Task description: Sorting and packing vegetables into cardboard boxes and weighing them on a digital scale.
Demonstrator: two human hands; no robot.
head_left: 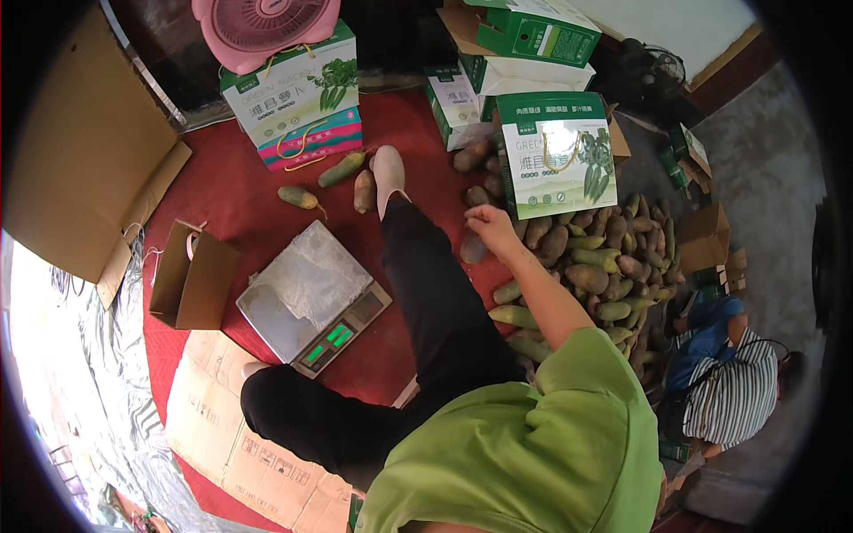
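Observation:
My right hand (494,233) is stretched out over the left edge of a large heap of green and brownish radishes (613,262). Its fingers are curled together; what they hold, if anything, is hidden. Just below the fingers lies a dark radish (473,250), and whether they touch it I cannot tell. My left hand is out of sight. Beyond my outstretched foot are a green radish (341,169), a brown radish (364,192) and a short radish with a thin root (298,197). Left of my leg sits a digital scale (306,275) with clear plastic film on its plate.
Green-and-white cartons (555,155) stand beside and behind the heap. A pink fan (267,27) rests on another carton (298,89). An open brown box (195,280) and flattened cardboard (222,426) lie leftward on the red carpet (213,186). A person in stripes (729,391) is at the right.

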